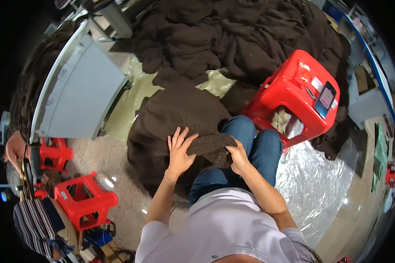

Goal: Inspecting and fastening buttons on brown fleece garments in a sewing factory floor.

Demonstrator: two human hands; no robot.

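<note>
A dark brown knitted fabric piece [175,109] lies spread over my lap and hangs down in front of my left leg. My left hand [180,152] rests on it with the fingers spread, near a folded-over edge. In my right hand [238,157] the folded edge of the fabric is pinched between thumb and fingers. That raised fold [210,144] runs between the two hands and shows a coarser, fuzzy texture. Whether the part on my lap joins the larger heap ahead cannot be made out.
A large heap of brown fabric [232,35] covers the floor ahead. At right stands a red plastic stool [289,87] with a phone [325,99] on top. A grey panelled table [83,87] is at left, near red stools [85,199] and another person in stripes [37,223]. Plastic sheeting [311,184] lies at right.
</note>
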